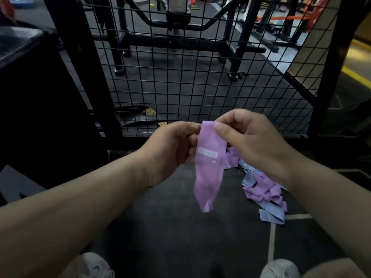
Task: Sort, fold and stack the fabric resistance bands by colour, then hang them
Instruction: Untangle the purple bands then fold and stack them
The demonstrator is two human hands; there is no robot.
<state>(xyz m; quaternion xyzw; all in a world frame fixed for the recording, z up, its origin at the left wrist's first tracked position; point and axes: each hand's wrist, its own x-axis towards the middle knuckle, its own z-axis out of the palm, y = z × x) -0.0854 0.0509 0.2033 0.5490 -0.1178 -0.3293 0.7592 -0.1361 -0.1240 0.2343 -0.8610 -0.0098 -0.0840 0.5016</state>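
Note:
A pink-purple fabric band [208, 169] with a white label hangs down in front of me. My left hand [172, 149] grips its upper left edge with curled fingers. The top right corner is pinched by my right hand [249, 141] between thumb and fingers. On the dark floor to the right lies a loose pile of bands [263, 189], pink-purple and pale blue mixed together. Part of that pile is hidden behind my right hand and forearm.
A black wire mesh panel [200, 81] stands right ahead, with gym machine frames behind it. A big dark box [36, 93] fills the left side. A perforated belt [144, 117] lies at the foot of the mesh. My white shoes [94, 265] show at the bottom.

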